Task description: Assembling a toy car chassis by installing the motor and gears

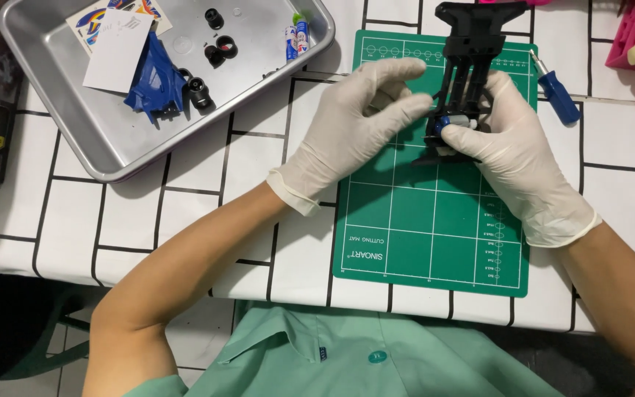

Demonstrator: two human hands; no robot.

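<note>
white brick-patterned cloth covers the desk (185, 213), with one green cutting mat (435, 220) on it. over the mat, two gloved hands meet at one black toy-car chassis (468, 81): the left hand (354, 125) touches it with curled fingers, the right hand (512, 151) pinches a small blue-and-white motor (451, 123) in it. one blue-handled screwdriver (556, 92) lies just right. one metal tray (104, 140) upper left holds one blue body shell (154, 81), several black wheels, two batteries (296, 37)

Model chassis (468, 51) on cutting mat (435, 220), between left hand (350, 121) and right hand (516, 158); tray (104, 147) at far left (small wheels (218, 44) inside); screwdriver (556, 92) right of mat.
</note>
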